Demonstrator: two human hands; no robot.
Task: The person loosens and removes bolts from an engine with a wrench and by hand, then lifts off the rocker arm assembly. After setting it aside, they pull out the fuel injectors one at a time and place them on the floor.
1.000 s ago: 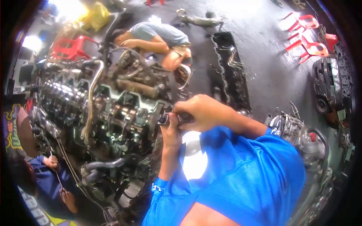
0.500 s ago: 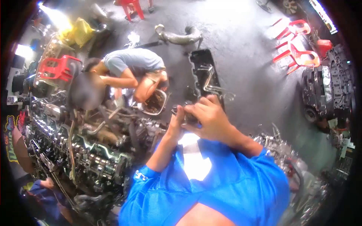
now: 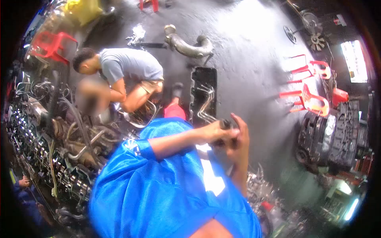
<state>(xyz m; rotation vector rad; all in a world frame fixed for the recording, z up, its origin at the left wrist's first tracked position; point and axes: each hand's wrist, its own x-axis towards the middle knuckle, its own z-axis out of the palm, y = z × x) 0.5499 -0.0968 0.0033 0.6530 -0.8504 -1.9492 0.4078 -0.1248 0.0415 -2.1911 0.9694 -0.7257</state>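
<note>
Now my left hand (image 3: 211,132) and right hand (image 3: 243,142) clasp a small dark part (image 3: 226,125) in front of my blue shirt (image 3: 147,186); if my hold slackens, it could slip and drop near the black pan (image 3: 199,81) on the floor (image 3: 254,79).

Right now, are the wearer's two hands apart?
No, the left hand meets the right hand at a small dark object.

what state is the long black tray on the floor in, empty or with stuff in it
Not empty: bent metal pipes lie over the inside of the black tray, near one end.
</note>
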